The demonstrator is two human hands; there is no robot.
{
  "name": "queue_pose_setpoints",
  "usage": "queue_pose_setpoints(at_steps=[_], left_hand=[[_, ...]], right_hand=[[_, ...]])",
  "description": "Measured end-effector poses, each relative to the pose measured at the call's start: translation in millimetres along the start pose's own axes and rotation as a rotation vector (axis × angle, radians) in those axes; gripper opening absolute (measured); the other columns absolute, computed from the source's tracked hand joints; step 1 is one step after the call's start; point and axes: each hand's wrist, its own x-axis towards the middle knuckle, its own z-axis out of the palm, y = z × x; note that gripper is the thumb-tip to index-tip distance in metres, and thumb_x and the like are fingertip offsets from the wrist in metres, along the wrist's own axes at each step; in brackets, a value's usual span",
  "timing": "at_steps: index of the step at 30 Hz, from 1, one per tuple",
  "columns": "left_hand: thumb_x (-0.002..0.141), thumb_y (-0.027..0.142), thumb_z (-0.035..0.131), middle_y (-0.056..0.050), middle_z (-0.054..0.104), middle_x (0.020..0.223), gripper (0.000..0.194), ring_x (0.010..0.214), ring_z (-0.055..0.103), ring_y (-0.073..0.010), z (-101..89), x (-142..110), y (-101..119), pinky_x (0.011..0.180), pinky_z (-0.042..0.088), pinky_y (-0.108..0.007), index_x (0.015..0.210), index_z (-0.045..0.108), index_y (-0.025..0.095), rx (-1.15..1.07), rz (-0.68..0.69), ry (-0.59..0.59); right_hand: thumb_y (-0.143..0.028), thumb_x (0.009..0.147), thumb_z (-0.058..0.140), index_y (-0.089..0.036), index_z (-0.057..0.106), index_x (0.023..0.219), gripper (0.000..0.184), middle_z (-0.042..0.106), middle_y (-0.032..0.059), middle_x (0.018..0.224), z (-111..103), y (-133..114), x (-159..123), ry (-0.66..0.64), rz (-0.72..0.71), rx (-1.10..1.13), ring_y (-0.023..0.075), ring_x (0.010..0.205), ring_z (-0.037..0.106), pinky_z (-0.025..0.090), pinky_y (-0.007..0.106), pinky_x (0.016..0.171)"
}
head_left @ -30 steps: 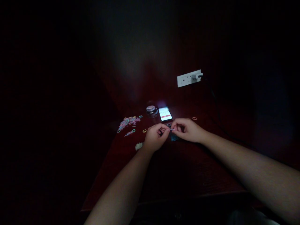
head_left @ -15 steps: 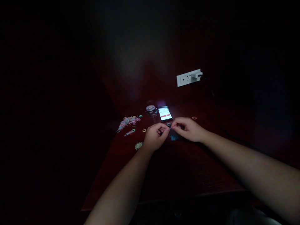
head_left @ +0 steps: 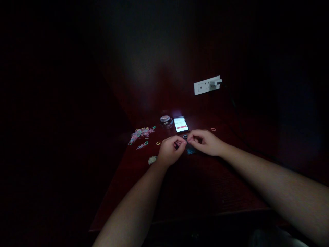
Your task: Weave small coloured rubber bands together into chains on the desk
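In the dim light my left hand point(head_left: 171, 151) and my right hand point(head_left: 205, 142) meet fingertip to fingertip above a dark red table point(head_left: 195, 185). Both are closed in a pinch on a tiny item between them, too small to name. Just below the fingertips hangs or lies a small blue-green bundle point(head_left: 190, 150). A pile of small coloured elastic rings point(head_left: 141, 134) lies to the left of my left hand, and a pale little bunch point(head_left: 152, 160) lies near my left wrist.
A lit phone point(head_left: 181, 126) lies beyond my hands, beside a small round glass jar point(head_left: 166, 121). Loose rings dot the table, one orange ring point(head_left: 213, 129) at the right. A white wall socket point(head_left: 207, 85) with a plug and dark cable sits behind. The surroundings are dark.
My two hands have drawn slightly closer, so the thin piece stretched between the fingertips a second ago no longer shows. Nothing else has moved.
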Motion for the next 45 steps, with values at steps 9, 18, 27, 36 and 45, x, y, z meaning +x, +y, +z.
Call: queue_pose_setpoints(at_steps=[9,18,27,36,45], left_hand=[[0.083,0.027,0.059,-0.002,0.067,0.073,0.013,0.065,0.058,-0.0113,-0.1,-0.2,0.1,0.060,0.045,-0.023,0.081,0.067,0.017,0.007,0.000,-0.002],[0.082,0.026,0.062,-0.002,0.068,0.075,0.010,0.065,0.059,-0.0114,0.0,-0.4,-0.5,0.061,0.045,-0.023,0.082,0.067,0.017,-0.012,0.003,0.002],[0.081,0.024,0.061,-0.002,0.067,0.073,0.009,0.065,0.057,-0.0107,-0.7,0.1,-2.1,0.060,0.044,-0.022,0.080,0.066,0.017,-0.004,0.011,0.009],[0.081,0.023,0.060,-0.002,0.066,0.074,0.008,0.064,0.056,-0.0106,0.4,0.0,-4.7,0.060,0.043,-0.023,0.079,0.064,0.016,-0.017,0.010,0.008],[0.080,0.021,0.060,-0.001,0.065,0.072,0.006,0.063,0.056,-0.0103,-0.8,0.1,-3.1,0.060,0.043,-0.022,0.078,0.063,0.016,-0.008,0.000,0.022]], right_hand=[[-0.029,0.087,0.052,-0.015,0.063,0.081,0.018,0.060,0.0026,0.072,1.0,2.8,0.4,-0.004,0.016,0.041,0.0123,0.063,0.052,0.040,0.023,0.056],[-0.029,0.086,0.053,-0.015,0.064,0.081,0.019,0.059,0.0024,0.070,2.3,5.9,1.3,-0.002,0.036,0.059,0.0128,0.062,0.051,0.040,0.024,0.057],[-0.024,0.082,0.055,-0.013,0.063,0.082,0.014,0.054,0.0003,0.066,2.3,3.7,1.1,-0.008,0.064,0.075,0.0102,0.057,0.045,0.036,0.022,0.052],[-0.025,0.081,0.057,-0.013,0.063,0.081,0.013,0.051,-0.0005,0.062,1.4,3.9,1.8,0.024,0.086,0.086,0.0098,0.054,0.043,0.034,0.022,0.050],[-0.024,0.080,0.057,-0.013,0.062,0.082,0.011,0.051,-0.0011,0.061,1.8,5.6,0.6,0.045,0.077,0.102,0.0093,0.053,0.042,0.034,0.022,0.048]])
